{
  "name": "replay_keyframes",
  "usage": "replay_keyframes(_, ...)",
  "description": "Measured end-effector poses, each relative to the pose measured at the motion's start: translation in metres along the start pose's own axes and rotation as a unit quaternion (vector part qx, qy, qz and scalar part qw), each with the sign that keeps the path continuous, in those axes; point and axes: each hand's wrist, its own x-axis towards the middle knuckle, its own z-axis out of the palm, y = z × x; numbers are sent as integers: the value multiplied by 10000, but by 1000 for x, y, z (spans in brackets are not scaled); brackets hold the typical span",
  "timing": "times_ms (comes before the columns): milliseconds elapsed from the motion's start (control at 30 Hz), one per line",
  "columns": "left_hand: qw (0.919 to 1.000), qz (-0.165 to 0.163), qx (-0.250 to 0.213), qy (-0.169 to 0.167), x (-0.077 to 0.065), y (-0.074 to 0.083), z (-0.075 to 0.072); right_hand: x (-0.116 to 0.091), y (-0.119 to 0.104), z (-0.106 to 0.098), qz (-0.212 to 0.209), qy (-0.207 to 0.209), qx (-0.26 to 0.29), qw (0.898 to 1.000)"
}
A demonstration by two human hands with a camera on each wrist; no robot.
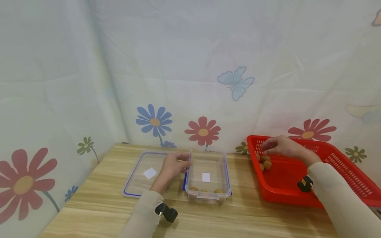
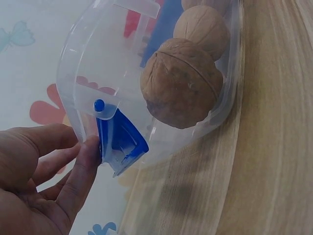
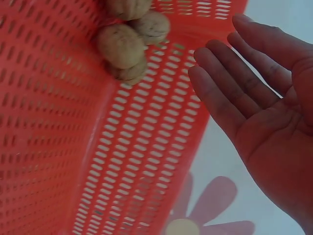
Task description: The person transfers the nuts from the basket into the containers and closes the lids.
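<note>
A clear plastic box (image 1: 194,167) with blue side latches stands on the table, and several walnuts (image 2: 182,84) lie along its near end. My left hand (image 1: 173,165) holds the box's left wall near the rim, its fingers beside a blue latch (image 2: 117,134). To the right is a red plastic basket (image 1: 279,195), where several more walnuts (image 1: 266,164) are gathered in the left corner. Above them hovers my right hand (image 1: 282,146), fingers loosely extended and palm bare in the right wrist view. It is apart from the walnuts.
A clear lid with a blue seal (image 1: 137,183) lies flat left of the box. White paper squares show on the lid and the box. Behind the wooden table (image 1: 95,201) hangs a flower-printed curtain (image 1: 178,82).
</note>
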Motion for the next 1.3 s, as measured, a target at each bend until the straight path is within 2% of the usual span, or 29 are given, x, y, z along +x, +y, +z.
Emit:
replay_keyframes(200, 10000, -52, 56, 4, 0, 0, 1, 2, 14, 5, 230, -124, 56, 9996)
replay_keyframes(400, 9999, -1, 99, -32, -1, 0, 0, 6, 24, 10, 30, -328, 68, 9994)
replay_keyframes(600, 10000, 17, 26, -74, -1, 1, 0, 8, 29, 14, 4, -544, 165, 9984)
replay_keyframes(967, 10000, 10, 2, -64, 0, 1, 1, 7, 34, 19, 628, -751, -276, 9948)
replay_keyframes(1300, 10000, -23, 14, -42, -1, 1, 0, 7, 35, 22, 681, -923, -374, 9927)
